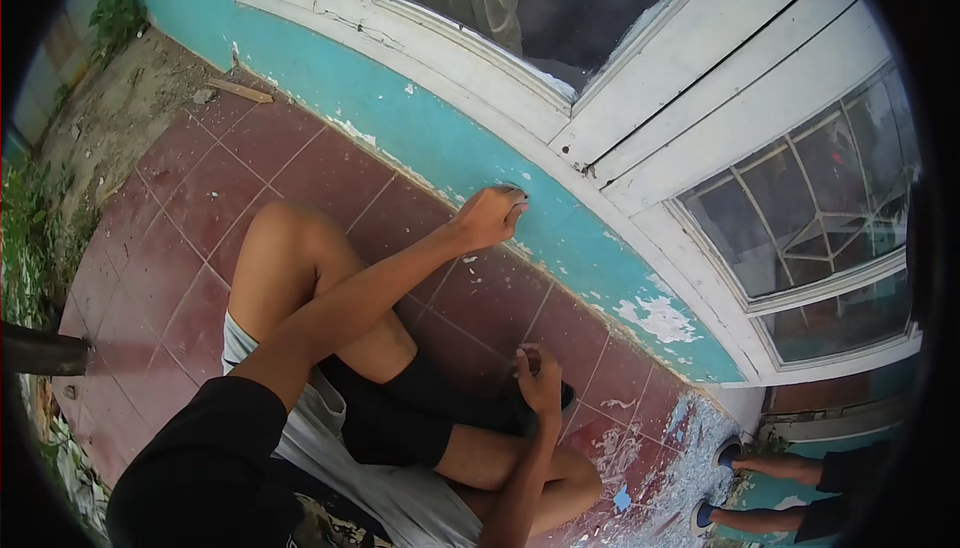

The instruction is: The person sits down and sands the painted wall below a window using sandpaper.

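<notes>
My left hand (490, 218) is stretched out against the low turquoise wall (440, 138), its fingers closed in a pinch at the painted surface. A small dark edge shows at the fingertips; what it belongs to is too small to make out. Around that spot the paint is chipped in several places. My right hand (541, 380) hovers over the red floor tiles near my foot, fingers loosely curled and thumb apart, with no object visible in it.
White window frames (540, 118) rise above the wall. Paint flakes (690, 458) litter the tiles at lower right, beside another person's sandalled feet (735, 453). A strip of wood (240, 90) lies by the soil at upper left. A dark post (45, 350) stands at left.
</notes>
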The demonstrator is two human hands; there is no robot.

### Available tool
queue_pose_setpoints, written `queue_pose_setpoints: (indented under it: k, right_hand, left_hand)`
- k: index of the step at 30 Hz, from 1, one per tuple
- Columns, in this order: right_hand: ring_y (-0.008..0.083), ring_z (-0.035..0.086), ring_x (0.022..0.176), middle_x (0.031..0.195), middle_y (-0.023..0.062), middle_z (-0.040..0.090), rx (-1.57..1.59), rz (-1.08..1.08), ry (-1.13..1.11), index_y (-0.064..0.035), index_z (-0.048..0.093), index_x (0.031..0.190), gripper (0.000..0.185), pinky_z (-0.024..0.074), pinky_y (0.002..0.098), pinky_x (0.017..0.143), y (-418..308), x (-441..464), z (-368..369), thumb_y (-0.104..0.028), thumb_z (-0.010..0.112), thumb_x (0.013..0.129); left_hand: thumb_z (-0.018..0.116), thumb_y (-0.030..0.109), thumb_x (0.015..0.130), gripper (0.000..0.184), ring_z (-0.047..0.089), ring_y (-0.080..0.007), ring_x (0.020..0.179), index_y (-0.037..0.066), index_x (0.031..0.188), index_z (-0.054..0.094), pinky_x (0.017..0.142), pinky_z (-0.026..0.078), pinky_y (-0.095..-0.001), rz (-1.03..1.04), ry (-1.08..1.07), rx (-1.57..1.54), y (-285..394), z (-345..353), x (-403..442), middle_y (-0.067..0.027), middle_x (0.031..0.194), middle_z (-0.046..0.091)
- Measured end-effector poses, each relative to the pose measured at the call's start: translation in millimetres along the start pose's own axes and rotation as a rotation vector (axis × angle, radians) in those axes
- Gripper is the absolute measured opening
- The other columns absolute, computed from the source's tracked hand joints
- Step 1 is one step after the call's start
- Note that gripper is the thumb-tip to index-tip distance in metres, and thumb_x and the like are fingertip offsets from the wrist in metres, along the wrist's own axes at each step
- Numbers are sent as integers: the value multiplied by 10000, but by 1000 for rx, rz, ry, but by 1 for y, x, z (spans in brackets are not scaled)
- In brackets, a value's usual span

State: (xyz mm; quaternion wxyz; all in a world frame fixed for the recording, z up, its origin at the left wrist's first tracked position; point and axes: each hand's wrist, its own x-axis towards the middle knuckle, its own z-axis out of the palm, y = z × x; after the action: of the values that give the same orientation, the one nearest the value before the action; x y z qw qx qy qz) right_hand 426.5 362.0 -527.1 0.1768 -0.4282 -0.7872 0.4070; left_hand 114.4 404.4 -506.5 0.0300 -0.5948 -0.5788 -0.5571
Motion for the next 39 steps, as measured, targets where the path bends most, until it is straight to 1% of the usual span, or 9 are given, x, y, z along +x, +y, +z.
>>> queue_pose_setpoints:
  k: [4,10,13,15,19,24,28,33,39]
  right_hand:
    - [207,711,670,807,144,721,16,-5,16,5,647,1050,134,538,327,614,5,-5,-1,-82,649,949]
    - [148,691,719,834,110,712,2,41,-9,24,655,1059,158,549,274,602,9,-2,0,-98,652,959]
    - [146,688,717,839,109,711,-17,35,-25,25,654,1059,157,555,279,605,2,-4,-9,-95,654,958]
    - [147,689,718,839,113,712,-32,75,-16,23,651,1063,156,551,277,603,4,-9,-7,-95,653,960]
    - [156,696,740,870,119,719,-5,57,-30,27,648,1071,160,552,278,608,-2,-4,-5,-92,643,964]
    - [169,708,765,893,133,724,23,72,-28,34,647,1064,163,563,282,619,-3,-6,-4,-95,640,964]
    - [210,712,646,799,139,722,23,26,17,5,647,1026,122,533,318,608,-3,-7,-2,-89,651,948]
    - [167,707,744,873,134,726,-29,41,-25,27,655,1073,170,566,290,611,-2,-7,-6,-107,640,970]
    - [157,693,712,852,127,717,5,63,-20,31,653,1056,154,563,291,601,-7,-5,-2,-94,645,966]
  left_hand:
    - [622,71,932,133,645,-445,838,-39,1006,616,705,530,-456,-114,135,-60,21,-23,23,-233,960,672]
    - [642,56,928,97,594,-382,680,-32,915,602,628,492,-374,65,90,-26,8,-5,4,-203,826,628]
    - [643,60,928,105,605,-387,690,-34,898,606,642,502,-383,-157,132,-116,23,-26,29,-204,813,628]
    - [641,63,929,131,617,-361,668,-38,853,607,628,502,-386,-104,250,-103,18,-19,25,-197,792,632]
    - [643,70,928,167,618,-346,655,-33,804,598,623,500,-388,60,66,18,6,-4,8,-187,761,626]
    - [642,77,926,172,613,-370,687,-29,800,592,646,501,-404,-272,193,-126,32,-36,38,-196,758,630]
    - [637,82,934,183,612,-359,676,-25,794,588,635,496,-406,-43,124,8,11,-13,18,-191,718,625]
    - [611,51,923,150,671,-378,739,-32,799,596,707,534,-425,-336,114,-192,51,-48,43,-208,816,689]
    - [575,49,946,106,672,-379,791,-34,890,609,692,537,-438,-57,71,65,27,-10,17,-205,873,683]
